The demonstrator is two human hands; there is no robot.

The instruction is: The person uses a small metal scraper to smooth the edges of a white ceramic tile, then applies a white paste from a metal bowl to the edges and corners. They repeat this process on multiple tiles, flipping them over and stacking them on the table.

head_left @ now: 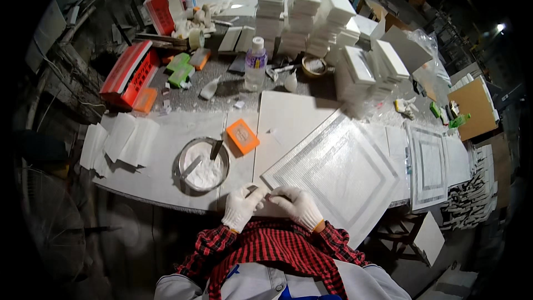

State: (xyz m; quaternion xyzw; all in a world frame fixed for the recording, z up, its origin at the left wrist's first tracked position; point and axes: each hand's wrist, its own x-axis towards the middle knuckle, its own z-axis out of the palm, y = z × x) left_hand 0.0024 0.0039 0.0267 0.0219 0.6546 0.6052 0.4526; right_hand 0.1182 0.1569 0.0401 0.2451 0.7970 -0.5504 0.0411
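Both my hands wear white knitted gloves and meet at the table's front edge. My left hand (240, 209) is closed, its fingertips pinched together. Facing it, my right hand (298, 205) is pinched too. Between the fingertips shows a small dark thing (267, 195), too small to name. To the right, close to my right hand, lies a large white panel (338, 161) with grey, mosaic-like bands. On the left stands a round metal bowl (227, 169) of white powder or paste (208, 175), with a scraper-like tool (216, 149) in it. An orange box (242, 136) lies beyond my hands.
Tall stacks of white tiles (272, 8) stand at the back. A clear bottle (255, 66) and a small squeeze bottle (210, 89) are mid-table. Red boxes (129, 75) and loose white sheets (130, 140) lie left. Another banded panel (427, 164) is at the right edge.
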